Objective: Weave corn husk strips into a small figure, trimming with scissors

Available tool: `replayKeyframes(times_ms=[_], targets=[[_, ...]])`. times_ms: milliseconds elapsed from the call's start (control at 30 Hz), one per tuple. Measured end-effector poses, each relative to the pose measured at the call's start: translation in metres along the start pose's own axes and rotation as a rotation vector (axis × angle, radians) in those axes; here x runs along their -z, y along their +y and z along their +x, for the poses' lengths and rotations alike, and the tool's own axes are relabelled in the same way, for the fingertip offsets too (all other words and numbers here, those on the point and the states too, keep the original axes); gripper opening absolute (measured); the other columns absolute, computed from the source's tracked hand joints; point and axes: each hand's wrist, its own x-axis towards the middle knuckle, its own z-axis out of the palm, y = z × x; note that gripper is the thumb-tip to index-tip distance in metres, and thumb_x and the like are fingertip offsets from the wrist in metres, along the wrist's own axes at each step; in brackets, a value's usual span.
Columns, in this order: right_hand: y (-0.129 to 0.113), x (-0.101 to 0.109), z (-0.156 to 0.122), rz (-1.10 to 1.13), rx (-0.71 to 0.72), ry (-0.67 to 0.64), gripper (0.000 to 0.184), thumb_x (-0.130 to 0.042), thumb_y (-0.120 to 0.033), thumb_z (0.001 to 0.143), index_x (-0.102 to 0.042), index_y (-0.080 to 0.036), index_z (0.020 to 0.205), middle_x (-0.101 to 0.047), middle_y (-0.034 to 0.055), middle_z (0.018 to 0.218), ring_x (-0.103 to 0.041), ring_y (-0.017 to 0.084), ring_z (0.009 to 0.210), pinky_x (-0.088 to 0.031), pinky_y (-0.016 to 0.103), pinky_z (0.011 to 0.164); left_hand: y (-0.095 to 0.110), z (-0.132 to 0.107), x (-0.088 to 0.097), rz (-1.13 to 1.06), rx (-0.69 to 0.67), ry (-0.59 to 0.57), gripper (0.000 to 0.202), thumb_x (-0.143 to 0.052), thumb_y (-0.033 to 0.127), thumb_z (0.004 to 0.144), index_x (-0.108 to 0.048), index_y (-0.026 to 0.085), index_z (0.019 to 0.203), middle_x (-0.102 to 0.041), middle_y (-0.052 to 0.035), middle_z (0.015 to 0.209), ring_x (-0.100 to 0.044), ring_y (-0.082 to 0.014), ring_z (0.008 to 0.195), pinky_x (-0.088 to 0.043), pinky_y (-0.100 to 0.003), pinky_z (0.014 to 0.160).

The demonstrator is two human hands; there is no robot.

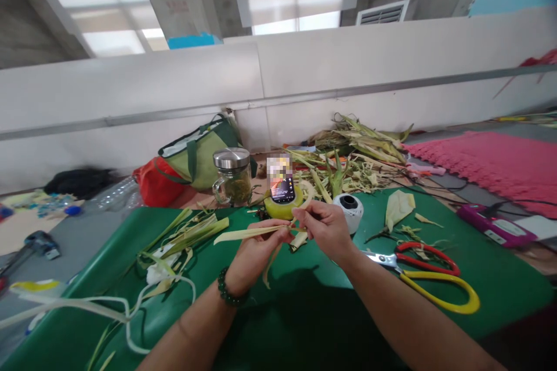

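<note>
Pale corn-husk strips (237, 235) at frame centre are pinched in the left hand (261, 246) and right hand (326, 226); too hard a pull might split them. Just beside, a careless elbow-out move could knock the white spool (354, 221); lower right, scissors (429, 266) might nick the right forearm (391, 310).

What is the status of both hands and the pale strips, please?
Left hand and right hand pinching pale strips. One end hanging. White roll just beyond right hand; scissors to the right.
</note>
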Motion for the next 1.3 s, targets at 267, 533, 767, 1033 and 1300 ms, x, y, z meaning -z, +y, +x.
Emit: replayKeyframes(times_ms=[267,533,767,1033,1300], targets=[[0.003,-0.001,-0.001,-0.286,0.234,0.006,0.033,-0.053,-0.033,0.086,-0.055,-0.016,0.057,-0.046,-0.0030,0.053,-0.042,0.008,0.051,-0.032,0.021,0.048,-0.011,0.004,-0.002,-0.150,0.060,-0.030,0.037,-0.076,0.044,0.061,-0.074,0.011,0.078,-0.070,-0.0051,0.066,-0.059,-0.0146,0.062,-0.045,-0.023,0.060],[0.004,0.006,0.005,-0.252,0.129,-0.060,0.036,-0.048,-0.037,0.088,-0.056,-0.017,0.060,-0.054,-0.0011,0.055,-0.048,0.010,0.051,-0.034,0.021,0.048,-0.009,0.003,-0.001,-0.161,0.006,0.052,0.030,-0.077,0.041,0.060,-0.073,0.014,0.071,-0.069,-0.0021,0.060,-0.060,-0.0147,0.061,-0.048,-0.024,0.063],[-0.006,0.028,0.012,-0.460,0.213,-0.582,0.029,-0.049,-0.030,0.089,-0.062,-0.016,0.067,-0.059,-0.0007,0.060,-0.051,0.011,0.055,-0.034,0.019,0.051,-0.013,0.008,0.004,-0.080,-0.067,0.043,0.023,-0.080,0.028,0.055,-0.067,0.014,0.068,-0.067,-0.0002,0.061,-0.060,-0.0136,0.060,-0.047,-0.023,0.060],[-0.006,0.032,0.009,-0.598,0.387,-0.537,0.029,-0.047,-0.026,0.091,-0.060,-0.016,0.068,-0.062,0.0027,0.063,-0.055,0.012,0.058,-0.035,0.021,0.055,-0.006,0.007,0.008,0.029,-0.063,0.072,0.015,-0.074,0.028,0.060,-0.066,0.016,0.066,-0.066,0.0001,0.056,-0.061,-0.0152,0.057,-0.050,-0.024,0.059],[-0.008,0.035,0.013,-0.645,0.242,-0.516,0.026,-0.050,-0.024,0.089,-0.062,-0.016,0.068,-0.060,0.0009,0.060,-0.052,0.010,0.054,-0.033,0.020,0.052,-0.002,0.007,0.014,-0.225,0.131,-0.031,0.041,-0.074,0.050,0.060,-0.070,0.012,0.075,-0.069,-0.0052,0.063,-0.065,-0.0170,0.062,-0.050,-0.025,0.062]])
